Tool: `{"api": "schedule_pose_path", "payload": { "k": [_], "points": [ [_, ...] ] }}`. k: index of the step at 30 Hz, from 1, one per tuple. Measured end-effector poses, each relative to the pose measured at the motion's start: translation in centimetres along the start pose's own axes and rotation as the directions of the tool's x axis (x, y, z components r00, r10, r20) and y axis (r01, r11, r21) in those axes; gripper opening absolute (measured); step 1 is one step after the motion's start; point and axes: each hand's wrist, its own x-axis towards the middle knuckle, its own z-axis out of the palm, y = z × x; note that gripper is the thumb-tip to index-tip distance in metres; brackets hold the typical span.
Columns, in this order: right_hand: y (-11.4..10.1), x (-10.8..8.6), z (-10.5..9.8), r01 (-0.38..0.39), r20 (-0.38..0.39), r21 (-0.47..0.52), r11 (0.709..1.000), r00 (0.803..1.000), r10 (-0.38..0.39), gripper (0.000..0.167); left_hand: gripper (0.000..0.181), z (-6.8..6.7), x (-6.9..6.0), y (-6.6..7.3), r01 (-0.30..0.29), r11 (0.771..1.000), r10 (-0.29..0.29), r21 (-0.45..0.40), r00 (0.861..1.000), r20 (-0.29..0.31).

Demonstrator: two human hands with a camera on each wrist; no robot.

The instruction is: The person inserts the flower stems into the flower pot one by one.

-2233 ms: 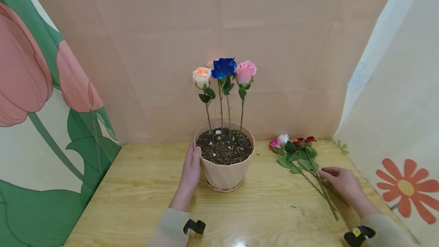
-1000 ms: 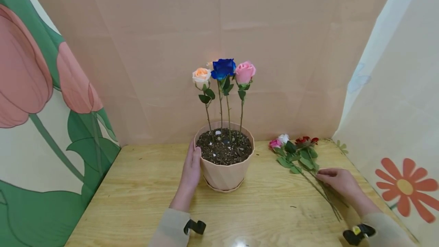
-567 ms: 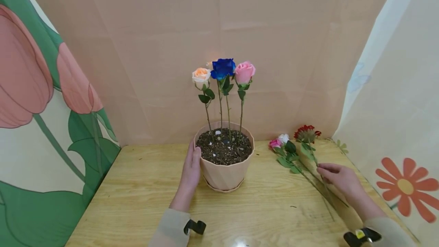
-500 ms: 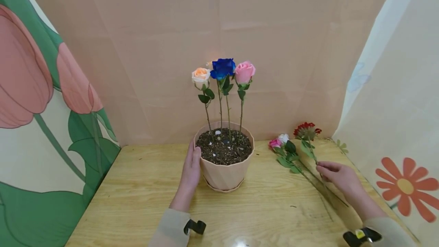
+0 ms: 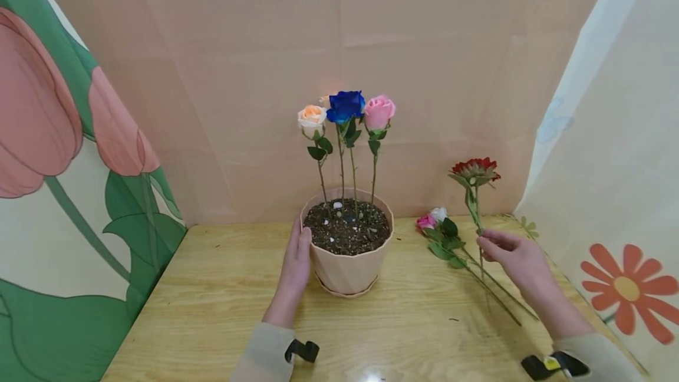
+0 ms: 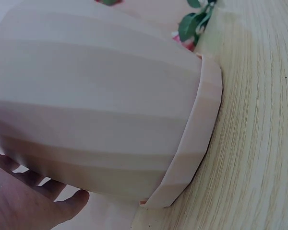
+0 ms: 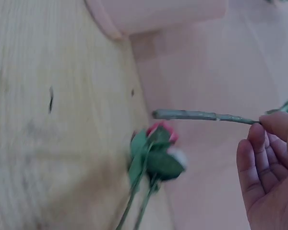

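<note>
My left hand (image 5: 294, 261) rests against the left side of a pale pink flower pot (image 5: 347, 270), its thumb at the rim. In the left wrist view, the fingers (image 6: 69, 203) lie along the pot's wall. Dark soil (image 5: 347, 239) fills the pot. Standing in it are a blue rose (image 5: 346, 106), a pink rose (image 5: 379, 112), a cream-orange rose (image 5: 312, 119) and another pale bloom mostly hidden behind. My right hand (image 5: 522, 261) pinches the stem of a red flower (image 5: 474, 170), held nearly upright above the table. The right wrist view shows its stem's lower end (image 7: 177, 114) hanging free.
A pink flower (image 5: 425, 223) and a white flower (image 5: 438, 214) lie on the wooden table (image 5: 228, 311), right of the pot, stems pointing toward me. A pinkish backdrop (image 5: 239, 75) closes off the back. Printed floral sheets stand at both sides.
My right hand has lifted the red flower off the other lying stems, moving it up and slightly left and turning it upright. The left hand and pot stay where they were.
</note>
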Motion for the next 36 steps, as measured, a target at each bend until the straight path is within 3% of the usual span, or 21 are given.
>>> {"api": "schedule_pose_path", "payload": {
  "k": [8,16,29,36],
  "points": [
    [-4.1,-1.1,0.9,0.146,-0.061,0.009,0.989,0.988,-0.145,0.059,0.066,0.0,0.2,-0.3,-0.013,1.0,0.013,-0.003,1.0,-0.001],
    [-7.2,-2.0,2.0,0.223,-0.108,-0.024,0.974,0.968,-0.224,0.042,0.066,0.1,0.1,-0.3,-0.032,0.999,0.032,-0.004,0.999,-0.006],
    [-11.8,-2.6,4.0,0.324,-0.157,0.042,0.945,0.936,-0.314,0.036,0.068,0.3,0.1,-0.1,-0.029,0.999,0.029,-0.017,0.999,-0.027],
    [-14.5,-3.0,4.4,0.385,-0.199,0.033,0.922,0.907,-0.372,0.036,0.068,0.2,0.1,-0.1,-0.041,0.999,0.041,-0.019,0.999,-0.026]
  ]
}}
